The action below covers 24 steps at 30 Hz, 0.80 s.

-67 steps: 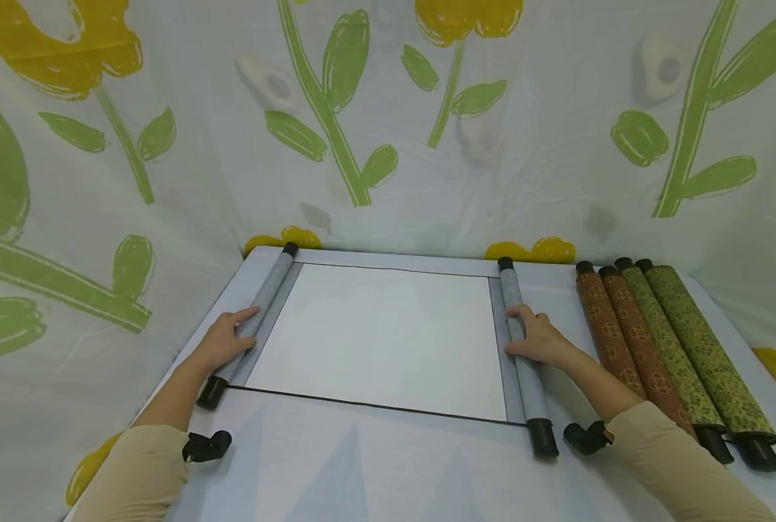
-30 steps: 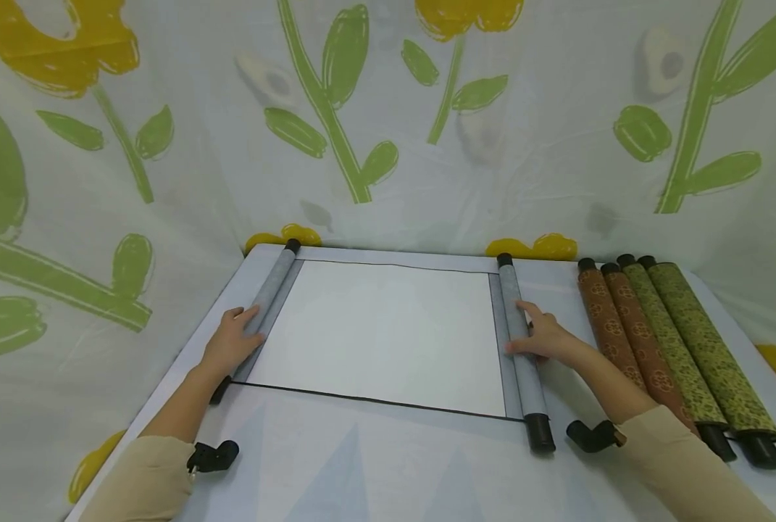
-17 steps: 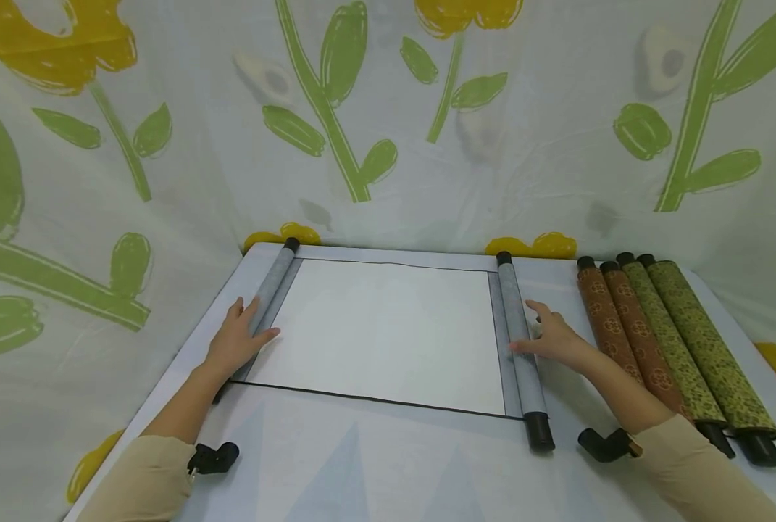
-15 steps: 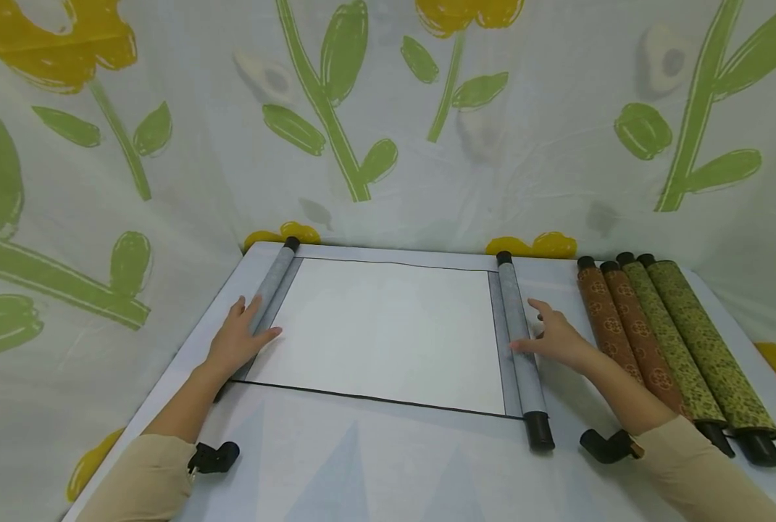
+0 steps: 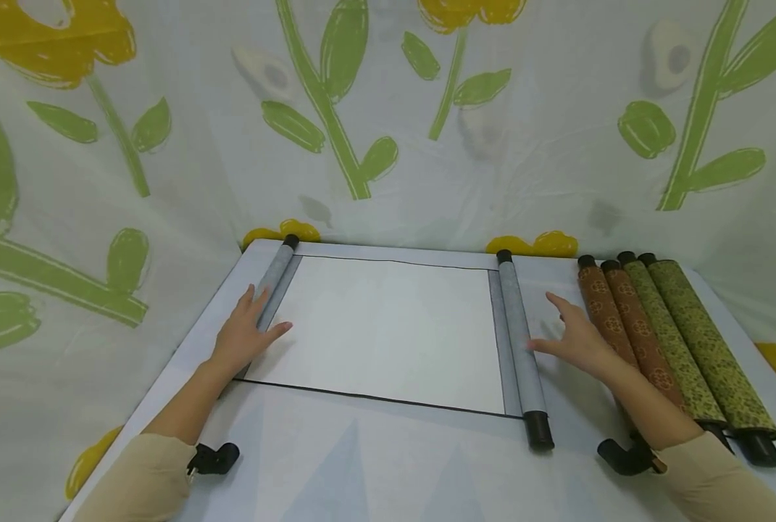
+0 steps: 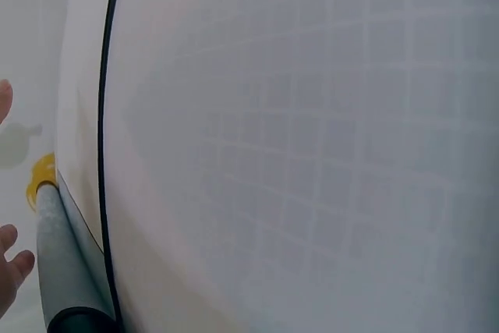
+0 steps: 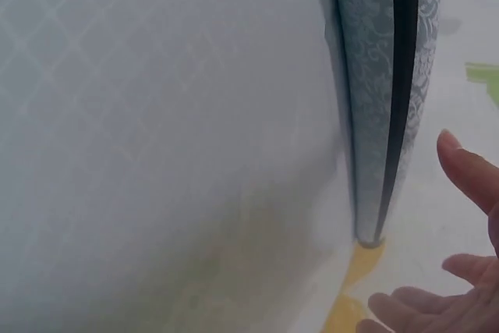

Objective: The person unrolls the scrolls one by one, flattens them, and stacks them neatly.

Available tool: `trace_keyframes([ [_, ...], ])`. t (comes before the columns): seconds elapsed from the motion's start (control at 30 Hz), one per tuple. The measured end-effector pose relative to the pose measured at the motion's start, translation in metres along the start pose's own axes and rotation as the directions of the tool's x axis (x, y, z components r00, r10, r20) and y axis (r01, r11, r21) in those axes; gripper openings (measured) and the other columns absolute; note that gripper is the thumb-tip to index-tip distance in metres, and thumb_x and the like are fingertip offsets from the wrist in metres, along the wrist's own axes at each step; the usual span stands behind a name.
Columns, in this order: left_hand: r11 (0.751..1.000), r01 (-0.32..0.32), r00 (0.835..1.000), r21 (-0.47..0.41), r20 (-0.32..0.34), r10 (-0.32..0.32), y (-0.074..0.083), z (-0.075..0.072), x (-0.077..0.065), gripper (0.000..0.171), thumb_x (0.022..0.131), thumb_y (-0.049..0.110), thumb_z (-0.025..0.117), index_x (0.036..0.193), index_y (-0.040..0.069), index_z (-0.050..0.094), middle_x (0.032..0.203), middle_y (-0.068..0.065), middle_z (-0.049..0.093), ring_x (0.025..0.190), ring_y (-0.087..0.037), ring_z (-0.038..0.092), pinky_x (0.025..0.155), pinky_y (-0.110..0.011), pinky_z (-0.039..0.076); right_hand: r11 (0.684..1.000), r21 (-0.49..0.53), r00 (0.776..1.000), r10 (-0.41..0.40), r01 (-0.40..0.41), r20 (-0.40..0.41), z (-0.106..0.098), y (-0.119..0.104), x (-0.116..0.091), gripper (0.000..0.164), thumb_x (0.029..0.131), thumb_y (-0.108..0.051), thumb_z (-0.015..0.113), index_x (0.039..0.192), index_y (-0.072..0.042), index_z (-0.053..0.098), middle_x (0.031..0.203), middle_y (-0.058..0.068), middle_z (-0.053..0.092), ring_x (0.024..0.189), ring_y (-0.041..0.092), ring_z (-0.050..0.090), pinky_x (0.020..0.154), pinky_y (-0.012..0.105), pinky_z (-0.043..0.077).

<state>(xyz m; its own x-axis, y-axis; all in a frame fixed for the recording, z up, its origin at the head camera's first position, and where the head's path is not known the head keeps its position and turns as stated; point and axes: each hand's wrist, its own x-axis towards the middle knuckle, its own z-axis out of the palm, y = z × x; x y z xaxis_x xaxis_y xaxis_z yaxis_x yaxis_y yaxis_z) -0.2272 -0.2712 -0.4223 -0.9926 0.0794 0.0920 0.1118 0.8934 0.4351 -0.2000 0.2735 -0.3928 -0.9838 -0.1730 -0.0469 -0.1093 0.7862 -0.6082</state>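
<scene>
A scroll [image 5: 388,333] lies partly unrolled in the head view, its white sheet flat between two grey-blue rolled ends with black knobs. My left hand [image 5: 240,337] is spread over the left roll [image 5: 277,274], thumb above the sheet's edge; whether it touches cannot be told. To the right of the right roll [image 5: 521,341] my right hand [image 5: 580,337] stands with fingers apart, its thumb tip close to that roll. In the right wrist view the roll [image 7: 370,76] shows a floral weave and a dark band, with the fingers [image 7: 468,173] apart from it.
Several rolled scrolls lie side by side at the table's right: brown ones [image 5: 606,312] with round motifs and green patterned ones [image 5: 707,341]. A curtain [image 5: 427,181] with flower prints hangs behind the pale table [image 5: 388,464]. Black wrist cameras [image 5: 213,458] sit at both sleeves.
Both hands have let go of the rolled ends and their fingers have spread. The right hand has moved right, off its roll; the left has shifted slightly right. The scroll stays put.
</scene>
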Motion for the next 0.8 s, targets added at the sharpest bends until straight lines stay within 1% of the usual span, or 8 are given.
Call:
trace_keyframes([
  [0.17,1.000,-0.021,1.000,0.007,0.006,0.021,0.010,0.002,-0.001,0.097,0.082,0.058,0.063,0.153,0.011,0.015,0.156,-0.024,0.006,0.134,-0.053,0.021,0.095,-0.069,0.030,1.000,-0.031,1.000,0.003,-0.003,0.007,-0.006,0.004,-0.003,0.107,0.077,-0.035,0.077,0.149,0.006,0.009,0.147,0.037,0.015,0.131,0.056,0.018,0.098,0.068,0.025],
  [0.3,0.999,-0.052,0.999,-0.007,0.005,0.052,0.025,0.003,0.000,0.100,0.080,0.057,0.066,0.153,0.011,0.015,0.156,-0.023,0.006,0.137,-0.050,0.017,0.100,-0.067,0.026,0.998,-0.056,1.000,-0.010,0.010,0.003,-0.010,0.010,-0.004,0.110,0.075,-0.036,0.079,0.149,0.007,0.008,0.147,0.037,0.016,0.131,0.056,0.018,0.099,0.068,0.024],
  [0.4,0.996,-0.080,0.997,-0.024,0.001,0.080,0.037,0.002,0.000,0.102,0.078,0.056,0.069,0.153,0.011,0.015,0.156,-0.023,0.007,0.138,-0.048,0.016,0.102,-0.065,0.026,0.997,-0.078,1.000,-0.025,0.025,0.001,-0.012,0.012,-0.005,0.112,0.073,-0.037,0.080,0.148,0.008,0.010,0.146,0.038,0.018,0.130,0.056,0.019,0.098,0.068,0.025],
  [0.5,0.993,-0.111,0.994,-0.035,0.002,0.111,0.047,0.002,0.000,0.103,0.078,0.055,0.070,0.153,0.013,0.014,0.156,-0.023,0.007,0.138,-0.047,0.017,0.102,-0.062,0.028,0.994,-0.107,1.000,-0.026,0.025,-0.007,-0.014,0.012,-0.008,0.114,0.072,-0.038,0.081,0.148,0.008,0.011,0.145,0.039,0.019,0.129,0.057,0.020,0.097,0.069,0.025],
  [0.63,0.989,-0.145,0.989,-0.018,0.002,0.145,0.058,0.001,0.002,0.105,0.076,0.056,0.071,0.153,0.015,0.013,0.156,-0.022,0.008,0.139,-0.045,0.018,0.104,-0.060,0.028,0.992,-0.121,0.999,-0.031,0.029,-0.015,-0.019,0.013,-0.010,0.115,0.071,-0.037,0.082,0.148,0.009,0.009,0.144,0.040,0.018,0.129,0.058,0.019,0.096,0.070,0.025],
  [0.73,0.986,-0.167,0.986,-0.003,0.002,0.167,0.067,-0.001,0.003,0.106,0.075,0.059,0.070,0.153,0.016,0.012,0.156,-0.021,0.009,0.137,-0.045,0.023,0.101,-0.061,0.032,0.991,-0.129,0.999,-0.041,0.037,-0.025,-0.024,0.015,-0.012,0.116,0.071,-0.038,0.082,0.147,0.010,0.008,0.144,0.041,0.018,0.129,0.058,0.019,0.096,0.070,0.023],
  [0.8,0.983,-0.181,0.984,-0.016,0.006,0.181,0.073,-0.002,0.003,0.107,0.075,0.059,0.070,0.154,0.017,0.011,0.157,-0.020,0.009,0.137,-0.045,0.023,0.101,-0.061,0.032,0.991,-0.133,0.999,-0.038,0.033,-0.034,-0.027,0.016,-0.015,0.118,0.071,-0.038,0.082,0.148,0.009,0.007,0.145,0.040,0.017,0.129,0.058,0.018,0.096,0.070,0.023],
])
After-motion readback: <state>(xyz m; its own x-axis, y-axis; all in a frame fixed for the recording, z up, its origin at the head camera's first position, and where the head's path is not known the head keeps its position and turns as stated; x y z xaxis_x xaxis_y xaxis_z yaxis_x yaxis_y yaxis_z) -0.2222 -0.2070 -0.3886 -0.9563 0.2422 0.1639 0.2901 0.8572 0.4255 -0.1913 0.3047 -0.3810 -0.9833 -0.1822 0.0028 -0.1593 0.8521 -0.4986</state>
